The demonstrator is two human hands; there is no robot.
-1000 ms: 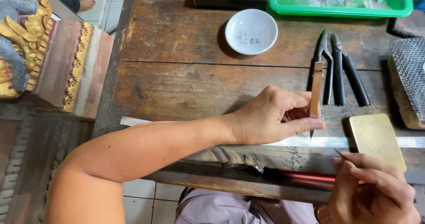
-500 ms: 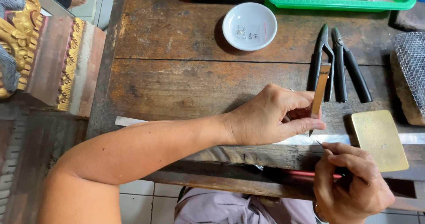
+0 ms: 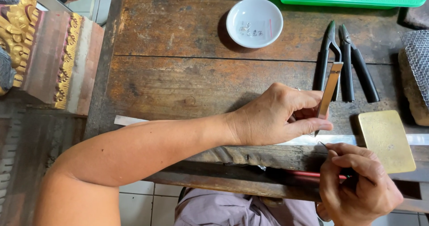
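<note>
We've got the tweezers [image 3: 330,88] pinched in our left hand [image 3: 277,116], thumb and fingers clamped on the lower end, tip angled down at the white strip [image 3: 308,140] on the bench edge, probably for fine control. Our right hand [image 3: 357,186] has its fingertips closed on a tiny wire [image 3: 322,144], just below the tweezers' tip, nearly touching.

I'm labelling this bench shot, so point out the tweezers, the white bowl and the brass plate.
tweezers [image 3: 330,86]: head view, on the flat metal arm above the left hand's fingers.
white bowl [image 3: 254,22]: head view, on its inner floor.
brass plate [image 3: 386,140]: head view, on the middle of its top face.
</note>
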